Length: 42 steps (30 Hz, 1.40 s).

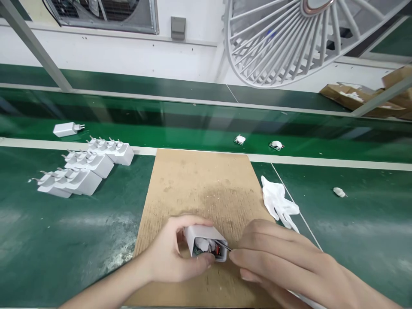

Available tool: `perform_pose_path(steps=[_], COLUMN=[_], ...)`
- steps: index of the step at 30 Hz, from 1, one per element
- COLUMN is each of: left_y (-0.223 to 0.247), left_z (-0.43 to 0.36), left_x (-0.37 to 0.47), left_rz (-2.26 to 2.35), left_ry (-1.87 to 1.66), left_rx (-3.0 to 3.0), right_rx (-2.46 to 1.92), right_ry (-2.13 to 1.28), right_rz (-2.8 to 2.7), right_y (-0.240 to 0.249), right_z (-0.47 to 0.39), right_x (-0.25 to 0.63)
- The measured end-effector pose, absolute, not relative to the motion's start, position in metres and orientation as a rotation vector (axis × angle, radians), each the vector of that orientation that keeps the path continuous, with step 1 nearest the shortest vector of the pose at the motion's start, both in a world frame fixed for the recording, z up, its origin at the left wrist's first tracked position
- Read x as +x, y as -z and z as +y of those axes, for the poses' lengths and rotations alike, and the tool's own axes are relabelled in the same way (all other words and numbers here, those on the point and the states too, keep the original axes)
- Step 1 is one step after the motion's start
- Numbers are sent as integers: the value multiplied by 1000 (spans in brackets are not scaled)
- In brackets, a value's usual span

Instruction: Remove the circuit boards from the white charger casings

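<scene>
My left hand is wrapped round a white charger housing, its open end facing me. Inside sits a circuit board with white filler and a red part. My right hand is closed on a thin metal tool, whose tip reaches into the opening; the rest of the tool is mostly hidden by the fingers. Both hands are above a brown cardboard sheet. To the right of it lies a white glove.
Rows of white charger housings with plug pins stand at left. Another charger lies behind them on the green conveyor belt. Two small boards are on the belt, and a small white piece is at right. A fan overhangs the belt.
</scene>
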<state>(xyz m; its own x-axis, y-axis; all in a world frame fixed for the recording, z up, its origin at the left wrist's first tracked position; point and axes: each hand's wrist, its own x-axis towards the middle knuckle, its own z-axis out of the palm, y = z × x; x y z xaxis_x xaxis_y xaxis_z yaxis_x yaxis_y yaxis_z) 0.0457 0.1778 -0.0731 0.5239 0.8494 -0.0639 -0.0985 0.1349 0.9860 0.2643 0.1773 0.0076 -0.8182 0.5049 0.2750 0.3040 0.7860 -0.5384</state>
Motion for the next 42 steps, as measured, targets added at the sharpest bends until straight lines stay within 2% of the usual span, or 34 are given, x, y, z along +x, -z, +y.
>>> perform_pose_path(steps=[11,17,24,31,42], left_y=[76,78,84,72,77], left_z=[175,175,166,172,168], left_x=[48,48,47,46,48], left_rz=[782,787,729,788,783], left_ry=[-884,-902,-949,-801,-910], left_rx=[1379,1392,1241,1164,1156], right_rx=[-655,-713,-532,-695,-599], right_ry=[-665,-478,-330,-623,-472], right_rz=[-2649,-2680,-2557,-2588,-2640], right_y=[-9,-11,5,-18,-2], right_z=[174,170,176,174,176], right_x=[259,255,247,260,246])
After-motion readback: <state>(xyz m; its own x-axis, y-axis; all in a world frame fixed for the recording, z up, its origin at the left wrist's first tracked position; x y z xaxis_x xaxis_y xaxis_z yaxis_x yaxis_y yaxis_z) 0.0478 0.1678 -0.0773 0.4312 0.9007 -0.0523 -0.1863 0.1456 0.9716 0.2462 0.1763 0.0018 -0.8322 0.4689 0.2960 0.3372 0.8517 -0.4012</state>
